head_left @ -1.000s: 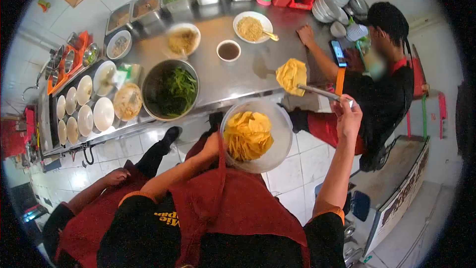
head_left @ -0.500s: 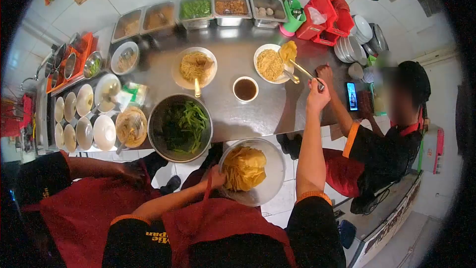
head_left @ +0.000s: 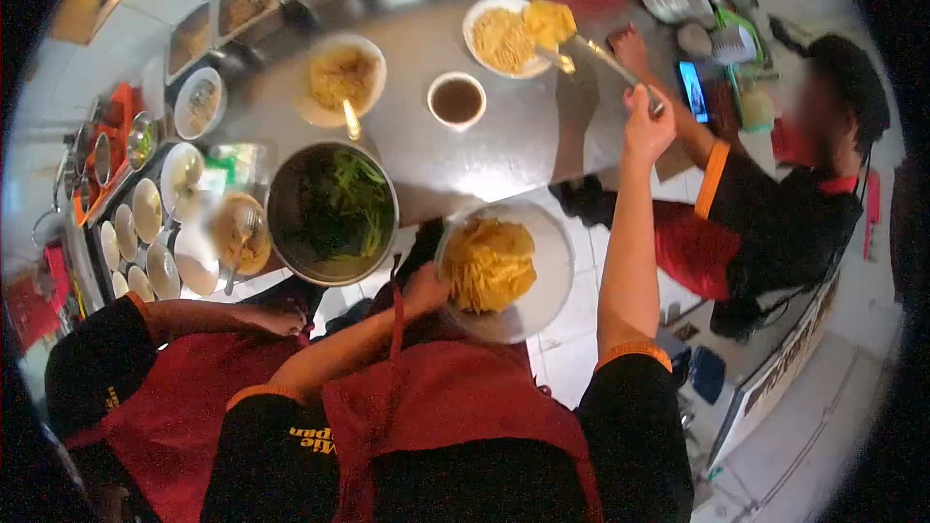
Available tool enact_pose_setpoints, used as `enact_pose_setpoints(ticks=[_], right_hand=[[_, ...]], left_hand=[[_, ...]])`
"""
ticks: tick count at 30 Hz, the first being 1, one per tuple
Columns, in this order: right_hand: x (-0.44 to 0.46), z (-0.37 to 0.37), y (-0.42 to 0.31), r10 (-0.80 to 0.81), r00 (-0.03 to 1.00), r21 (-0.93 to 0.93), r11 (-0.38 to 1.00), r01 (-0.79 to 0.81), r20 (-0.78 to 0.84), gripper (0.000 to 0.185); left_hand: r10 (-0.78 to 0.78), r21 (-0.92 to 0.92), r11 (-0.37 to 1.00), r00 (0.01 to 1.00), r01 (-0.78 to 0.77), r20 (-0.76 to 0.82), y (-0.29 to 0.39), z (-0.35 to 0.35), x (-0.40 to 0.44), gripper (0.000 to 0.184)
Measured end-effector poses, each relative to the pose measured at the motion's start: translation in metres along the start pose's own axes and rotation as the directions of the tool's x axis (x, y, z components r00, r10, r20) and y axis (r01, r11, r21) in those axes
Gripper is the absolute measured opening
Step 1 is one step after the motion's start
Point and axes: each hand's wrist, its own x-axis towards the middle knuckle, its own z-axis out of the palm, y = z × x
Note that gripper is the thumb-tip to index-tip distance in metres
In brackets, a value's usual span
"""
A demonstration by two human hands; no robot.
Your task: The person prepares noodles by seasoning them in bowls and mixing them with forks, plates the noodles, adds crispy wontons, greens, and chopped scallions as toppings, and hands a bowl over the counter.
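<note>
My left hand (head_left: 427,291) is closed on the rim of a translucent bowl (head_left: 552,266) holding a pile of golden fried wrappers (head_left: 491,266). In my right hand (head_left: 647,128) is a pair of metal tongs (head_left: 616,68), reaching out over the table. The tongs' far end is at a fried wrapper (head_left: 549,23), which lies over the right edge of a white bowl (head_left: 469,29) of noodles (head_left: 502,41). Whether the tips still grip the wrapper cannot be made out. A spoon handle (head_left: 556,60) sticks out of that bowl.
A cup of brown sauce (head_left: 456,100), a second noodle bowl (head_left: 378,87) and a large metal pot (head_left: 392,223) of greens stand nearby. Several white bowls (head_left: 147,210) line the left. One co-worker (head_left: 785,203) sits at right beside a phone (head_left: 693,92); another person's arm (head_left: 223,318) is at left.
The head view has shifted, so the table sits higher and more to the left. My right hand and tongs have drawn somewhat away from the noodle bowl; my left hand keeps the wrapper bowl.
</note>
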Motion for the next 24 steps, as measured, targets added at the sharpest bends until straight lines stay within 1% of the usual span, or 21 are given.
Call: enact_pose_setpoints(ticks=[1, 2, 3, 4, 5, 6, 7, 8, 10, 11, 13, 14, 16, 17, 18, 19, 20, 21, 22, 23, 24], right_hand=[[-0.006, -0.013, -0.012, 0.027, 0.999, 0.054, 0.998, -0.025, -0.047, 0.023], [-0.014, -0.028, -0.02, 0.056, 0.994, 0.11, 0.993, -0.045, -0.096, 0.022], [-0.024, -0.047, -0.03, 0.106, 0.987, 0.197, 0.977, -0.081, -0.119, 0.02], [-0.038, -0.069, -0.038, 0.153, 0.979, 0.287, 0.952, -0.108, -0.138, 0.018], [-0.059, -0.094, -0.048, 0.235, 0.96, 0.318, 0.931, -0.177, -0.152, 0.015], [-0.081, -0.128, -0.046, 0.295, 0.955, 0.364, 0.893, -0.263, -0.033, 0.016], [-0.108, -0.157, -0.042, 0.282, 0.959, 0.333, 0.901, -0.278, 0.038, 0.018], [-0.136, -0.169, -0.064, 0.365, 0.929, 0.165, 0.922, -0.351, -0.067, 0.016], [-0.19, -0.237, -0.047, 0.437, 0.898, 0.029, 0.899, -0.437, -0.038, 0.011], [-0.218, -0.267, -0.043, 0.498, 0.866, -0.035, 0.865, -0.5, -0.043, 0.011], [-0.27, -0.313, -0.045, 0.62, 0.772, -0.046, 0.775, -0.63, -0.14, 0.013], [-0.294, -0.332, -0.048, 0.639, 0.747, -0.122, 0.74, -0.662, -0.182, 0.013], [-0.334, -0.361, -0.055, 0.69, 0.691, -0.08, 0.693, -0.716, -0.216, 0.016], [-0.352, -0.383, -0.051, 0.728, 0.637, -0.148, 0.622, -0.769, -0.252, 0.015], [-0.365, -0.388, -0.053, 0.717, 0.641, -0.073, 0.649, -0.757, -0.275, 0.014], [-0.376, -0.396, -0.053, 0.711, 0.635, -0.06, 0.65, -0.757, -0.303, 0.012], [-0.387, -0.413, -0.048, 0.737, 0.621, -0.037, 0.636, -0.771, -0.267, 0.013], [-0.388, -0.403, -0.057, 0.722, 0.616, -0.082, 0.626, -0.776, -0.317, 0.018], [-0.387, -0.402, -0.064, 0.721, 0.619, -0.149, 0.606, -0.781, -0.311, 0.02], [-0.389, -0.411, -0.06, 0.721, 0.628, -0.22, 0.589, -0.778, -0.292, 0.022], [-0.396, -0.434, -0.049, 0.732, 0.647, -0.304, 0.58, -0.756, -0.214, 0.025]], left_hand=[[-0.001, -0.016, 1.0, 1.0, 0.002, 0.012, 0.003, -0.003, 0.001, 0.032], [-0.015, -0.04, 0.999, 0.998, 0.017, 0.06, 0.02, -0.014, -0.003, 0.028], [-0.028, -0.021, 0.999, 0.996, 0.03, 0.084, 0.013, -0.009, 0.006, 0.028], [-0.044, 0.063, 0.997, 0.999, 0.042, 0.021, -0.002, 0.0, 0.019, 0.024], [-0.06, 0.145, 0.987, 0.997, 0.065, -0.043, -0.018, 0.009, 0.031, 0.022], [-0.074, 0.179, 0.98, 0.996, 0.082, -0.052, -0.025, 0.017, 0.046, 0.022], [-0.083, 0.204, 0.975, 0.996, 0.09, -0.039, -0.034, 0.025, 0.06, 0.023], [-0.096, 0.223, 0.97, 0.995, 0.098, -0.022, -0.041, 0.032, 0.074, 0.023], [-0.099, 0.247, 0.964, 0.995, 0.097, -0.006, -0.053, 0.047, 0.101, 0.024], [-0.096, 0.262, 0.961, 0.995, 0.093, -0.003, -0.06, 0.055, 0.113, 0.024], [-0.084, 0.282, 0.956, 0.996, 0.085, -0.017, -0.074, 0.072, 0.138, 0.025], [-0.078, 0.285, 0.955, 0.997, 0.082, -0.028, -0.082, 0.082, 0.15, 0.025], [-0.044, 0.317, 0.946, 0.997, 0.061, -0.061, -0.109, 0.105, 0.181, 0.026], [0.011, 0.373, 0.928, 0.997, 0.02, -0.079, -0.129, 0.119, 0.199, 0.027], [0.089, 0.455, 0.89, 0.988, -0.022, -0.126, -0.154, 0.133, 0.219, 0.028], [0.332, 0.551, 0.744, 0.925, -0.377, 0.186, -0.141, 0.113, 0.22, 0.029], [0.333, 0.543, 0.755, 0.928, -0.369, 0.167, -0.118, 0.101, 0.206, 0.029], [0.265, 0.175, 0.949, 0.964, -0.263, 0.012, -0.086, 0.086, 0.185, 0.028], [0.171, 0.071, 0.983, 0.984, -0.167, -0.049, -0.082, 0.085, 0.188, 0.028], [0.065, 0.066, 0.996, 0.994, -0.06, -0.085, -0.088, 0.091, 0.192, 0.029], [-0.028, 0.049, 0.998, 0.993, 0.034, -0.116, -0.097, 0.099, 0.196, 0.029]])
